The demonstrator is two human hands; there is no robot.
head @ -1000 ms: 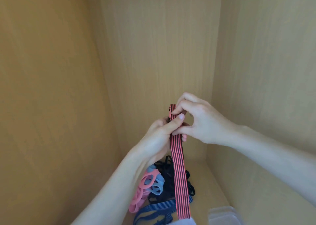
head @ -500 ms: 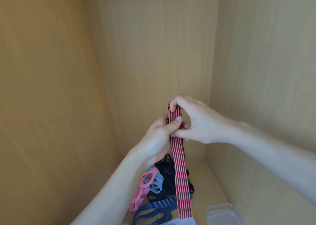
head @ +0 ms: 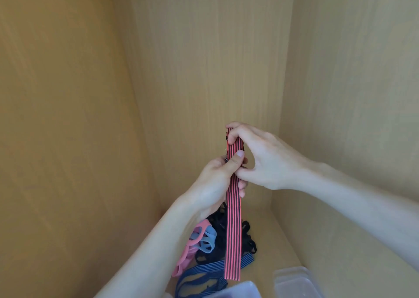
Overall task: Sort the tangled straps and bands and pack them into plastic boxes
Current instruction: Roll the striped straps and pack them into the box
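inside a wooden cabinet, two hands lift one striped strap clear of the tangled pile.
from my remote seat i see the pile on the shelf floor beside two plastic boxes, probably awaiting sorted pieces. the pink-and-black strap hangs flat and straight, held high, i judge, for folding. the right hand pinches its top end; the left hand clamps it lower, thumb against curled fingers.

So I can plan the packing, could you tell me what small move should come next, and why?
Probably fold the top down: the right hand pinches the upper end of the striped strap, the left hand grips its middle, and its tail hangs loose near the plastic box.
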